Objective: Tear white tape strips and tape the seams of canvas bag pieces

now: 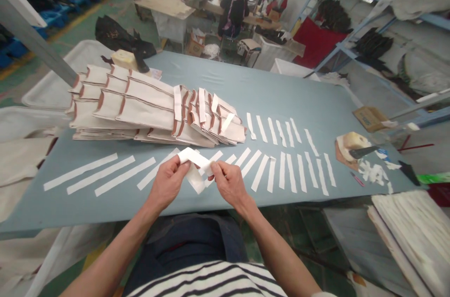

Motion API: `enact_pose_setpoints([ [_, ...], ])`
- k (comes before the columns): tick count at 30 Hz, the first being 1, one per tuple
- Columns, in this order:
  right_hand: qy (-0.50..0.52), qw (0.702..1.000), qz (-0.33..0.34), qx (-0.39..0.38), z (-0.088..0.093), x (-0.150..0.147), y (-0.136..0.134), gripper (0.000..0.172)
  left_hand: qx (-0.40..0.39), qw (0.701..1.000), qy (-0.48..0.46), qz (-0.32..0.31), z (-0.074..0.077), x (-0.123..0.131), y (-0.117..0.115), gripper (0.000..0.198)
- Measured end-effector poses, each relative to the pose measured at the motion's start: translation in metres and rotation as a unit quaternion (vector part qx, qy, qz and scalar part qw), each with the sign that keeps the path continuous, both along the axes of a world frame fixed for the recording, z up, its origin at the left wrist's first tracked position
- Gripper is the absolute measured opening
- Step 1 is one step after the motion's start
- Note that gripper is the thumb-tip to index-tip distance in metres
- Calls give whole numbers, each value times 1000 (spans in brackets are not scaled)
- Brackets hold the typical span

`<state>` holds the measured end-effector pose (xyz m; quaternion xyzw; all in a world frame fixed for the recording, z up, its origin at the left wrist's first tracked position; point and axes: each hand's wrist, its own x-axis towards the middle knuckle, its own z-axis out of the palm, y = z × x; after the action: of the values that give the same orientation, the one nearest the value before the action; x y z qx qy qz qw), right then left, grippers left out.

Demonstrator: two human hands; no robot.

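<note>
Between my two hands a white fabric strip [195, 158] is held above the near part of the table, with a folded part hanging below. My left hand [169, 180] pinches one end, and my right hand [228, 182] pinches the other. Several more white strips [124, 175] lie slanted in a row along the near side of the table, and shorter strips [290, 173] continue to the right. Beyond my hands is a stack of cream fabric pieces with brown edges [147, 105]. A few white strips [177, 102] rest on its right part.
The blue-green table [295, 95] spans the view. On its right stand a tape dispenser-like block [351, 142], white scraps [374, 173] and a small pink tool [357, 179]. A cardboard box [371, 118] is near the right edge. Farther back, a person [232, 11] sits at another workbench.
</note>
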<state>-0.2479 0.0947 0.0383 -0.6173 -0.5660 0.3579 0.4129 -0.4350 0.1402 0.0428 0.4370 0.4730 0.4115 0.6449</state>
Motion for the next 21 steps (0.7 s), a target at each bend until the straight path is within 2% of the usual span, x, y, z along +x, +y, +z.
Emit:
enact_pose_setpoints([
  [4,127,992,-17,-20,14,8,8,56,-6,999,9,-49,3,-11,2,46],
  [8,334,940,-38,-63,27,16,19,58,-24,988,26,-147,-1,-13,-5,54],
  [10,389,918,-63,-48,33,25,29,56,-22,979,35,-201,-6,-9,-11,59],
  [13,418,900,-122,-6,41,49,49,49,-35,963,25,-266,-13,3,-22,65],
  [17,432,874,-221,35,52,94,84,30,-86,941,19,-326,-20,22,-36,74],
  [21,441,857,-263,46,54,140,124,21,-72,928,45,-362,-21,33,-39,68],
])
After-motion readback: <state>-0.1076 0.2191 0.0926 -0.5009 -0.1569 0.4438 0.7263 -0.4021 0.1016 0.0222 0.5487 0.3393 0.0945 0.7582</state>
